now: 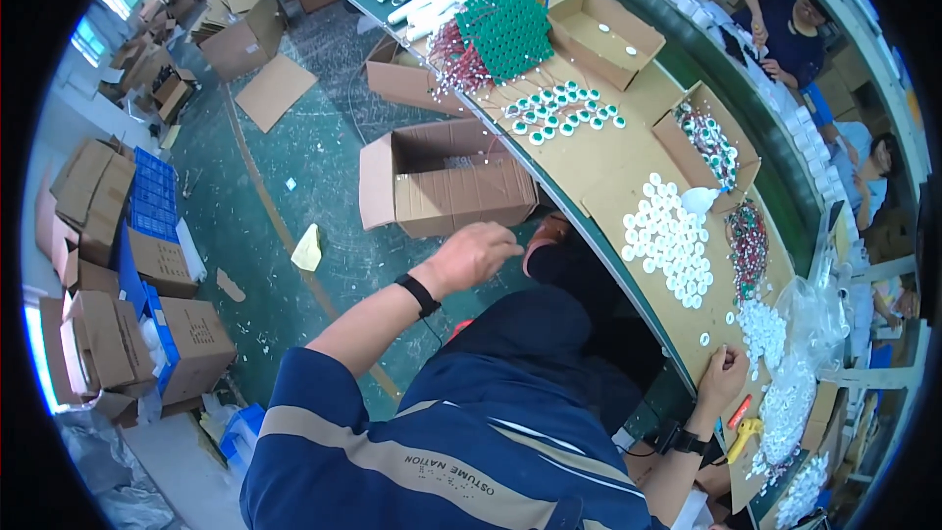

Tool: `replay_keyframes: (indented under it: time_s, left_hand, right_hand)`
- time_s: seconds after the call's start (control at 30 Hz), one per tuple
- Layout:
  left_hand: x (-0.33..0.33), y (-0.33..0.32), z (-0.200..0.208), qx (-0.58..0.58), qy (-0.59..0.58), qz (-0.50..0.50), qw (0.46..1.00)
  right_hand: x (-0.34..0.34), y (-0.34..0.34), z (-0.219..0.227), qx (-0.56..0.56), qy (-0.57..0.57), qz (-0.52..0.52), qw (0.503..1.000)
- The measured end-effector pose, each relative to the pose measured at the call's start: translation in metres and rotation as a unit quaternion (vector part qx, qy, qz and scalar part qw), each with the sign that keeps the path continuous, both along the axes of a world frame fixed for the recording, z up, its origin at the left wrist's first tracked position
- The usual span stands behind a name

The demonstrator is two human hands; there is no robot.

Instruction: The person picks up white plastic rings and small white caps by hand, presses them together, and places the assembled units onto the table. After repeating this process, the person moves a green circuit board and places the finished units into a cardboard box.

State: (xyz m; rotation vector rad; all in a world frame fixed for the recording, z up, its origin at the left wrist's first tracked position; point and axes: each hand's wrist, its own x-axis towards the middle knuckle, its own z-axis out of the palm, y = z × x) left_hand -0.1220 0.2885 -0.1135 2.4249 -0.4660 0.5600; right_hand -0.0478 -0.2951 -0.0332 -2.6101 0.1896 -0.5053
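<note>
- The left hand (478,253) reaches down off the table edge toward the open cardboard box (446,182) on the floor. Its fingers are curled loosely together just below the box's near wall, and whether they pinch anything cannot be told from this view.
- The right hand (724,373) rests on the cardboard-covered table (608,152) well to the right of the box, fingers bent onto the surface, with a single white cap (704,339) lying just beside it. It may be touching a small piece, but that is too small to tell.
- The field of white caps (667,240) lies on the table to the right of the box, between the two hands. The green-rimmed pieces (559,106) sit above and to the right of the box, farther along the table.
- Judged from the posture, the reach into the box is the step in hand, and it would go best if the left hand cleared the raised flaps and came in over the open top rather than against the wall.
- The right hand, planted on the table, seems to brace the lean. Kept clear of the white caps, it would not scatter them.
- The body is twisted well away from the table. A slow return would likely keep the sleeve from sweeping the loose pieces at the table edge.
</note>
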Motion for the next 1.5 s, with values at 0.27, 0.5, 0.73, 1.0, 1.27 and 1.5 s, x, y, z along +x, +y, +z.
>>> replay_keyframes:
  time_s: [0.27, 0.5, 0.73, 1.0, 1.27, 1.5]
  left_hand:
    - [0.039, -0.080, 0.093, -0.018, -0.150, -0.156, 0.976]
    - [0.084, -0.176, 0.125, -0.025, -0.187, -0.267, 0.945]
    - [0.109, -0.239, 0.138, -0.021, -0.196, -0.342, 0.919]
    - [0.105, -0.253, 0.109, -0.023, -0.142, -0.342, 0.929]
    - [0.093, -0.232, 0.106, -0.044, -0.111, -0.360, 0.925]
    - [0.096, -0.267, 0.123, 0.012, -0.072, -0.361, 0.930]
  right_hand:
    - [0.013, -0.014, -0.008, -0.029, -0.003, 0.036, 0.999]
    - [0.014, -0.022, -0.011, -0.024, -0.014, 0.045, 0.999]
    - [0.001, -0.008, -0.006, -0.020, -0.027, 0.013, 0.999]
    - [-0.009, 0.004, 0.008, -0.007, -0.031, 0.001, 0.999]
    - [-0.011, 0.036, 0.014, -0.016, -0.069, 0.015, 0.997]
    - [-0.016, 0.030, 0.021, 0.002, -0.081, 0.012, 0.997]
